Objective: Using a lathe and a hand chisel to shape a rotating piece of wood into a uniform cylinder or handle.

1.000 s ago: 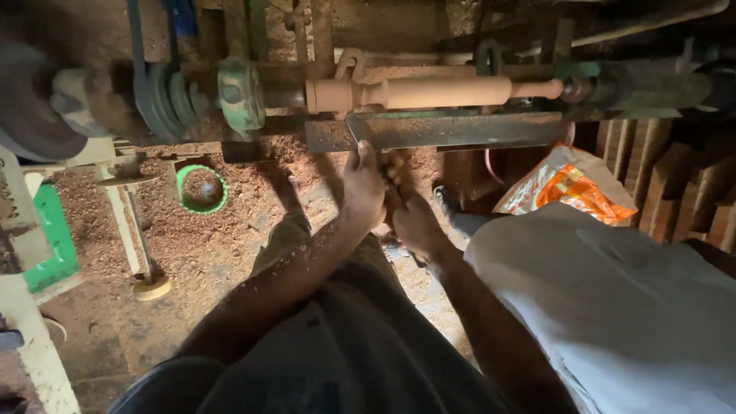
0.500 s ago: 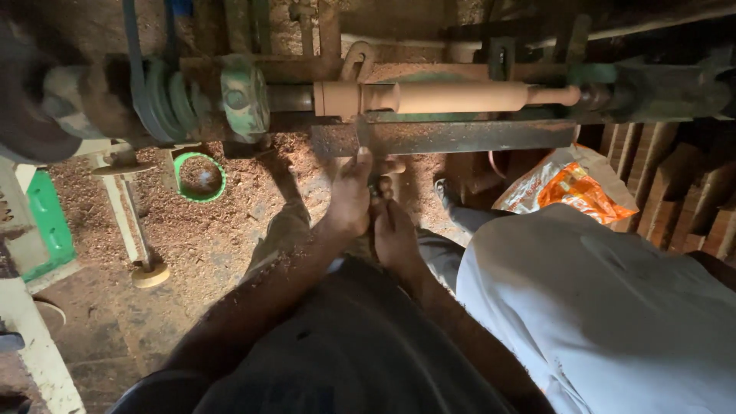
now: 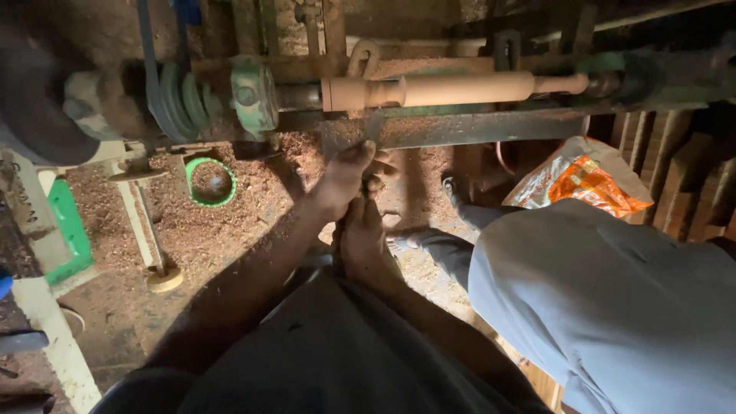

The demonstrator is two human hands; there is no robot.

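Note:
A pale turned wooden spindle (image 3: 452, 89) is mounted level in a lathe at the top of the head view. Below it runs a rusty metal tool rest (image 3: 491, 127). My left hand (image 3: 343, 181) reaches up to the rest and pinches a metal chisel (image 3: 373, 129) whose blade points at the spindle's left end. My right hand (image 3: 363, 241) sits right behind the left one, closed around the rear of the same tool. The tool's handle is hidden inside both hands.
A green pulley and chuck (image 3: 253, 96) drive the spindle from the left. Sawdust covers the floor (image 3: 230, 230), with a green ring-shaped tub (image 3: 211, 182) on it. A leg in light grey trousers (image 3: 613, 299) fills the right side, and an orange and white sack (image 3: 586, 180) lies beyond it.
My right hand has drawn in close behind the left hand, and both have shifted slightly left along the rest. The view has tilted down a little.

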